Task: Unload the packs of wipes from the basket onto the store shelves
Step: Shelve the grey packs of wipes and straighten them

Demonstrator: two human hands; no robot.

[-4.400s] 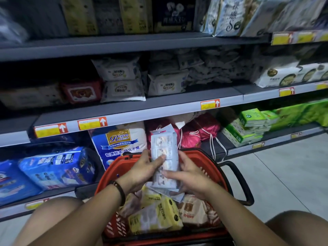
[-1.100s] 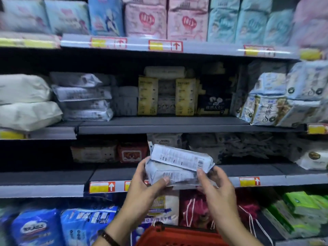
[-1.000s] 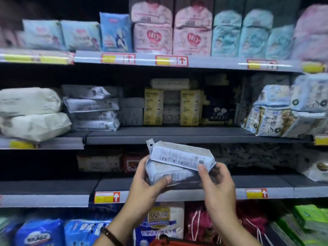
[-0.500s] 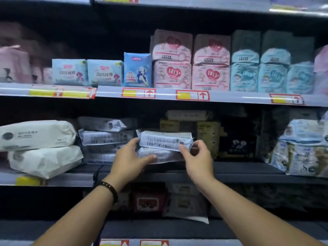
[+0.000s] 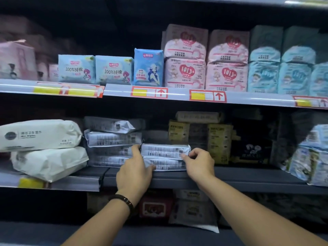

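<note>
Two white packs of wipes (image 5: 165, 156), stacked one on the other with their printed backs toward me, sit on the grey middle shelf (image 5: 230, 176). My left hand (image 5: 134, 172) grips their left end, thumb on the lower pack. My right hand (image 5: 198, 163) pinches their right end. Directly left of them stands a stack of several matching white packs (image 5: 111, 141). The basket is out of view.
Two large white bags (image 5: 44, 148) lie at the shelf's left. Yellow packs (image 5: 218, 141) and a dark pack (image 5: 252, 148) stand right of my hands. Pink and blue packs fill the shelf above (image 5: 204, 95). More packs (image 5: 191, 210) sit on the shelf below.
My hands have lifted the two packs from the basket up to the middle shelf and set them down beside the matching stack. The view has risen with them.
</note>
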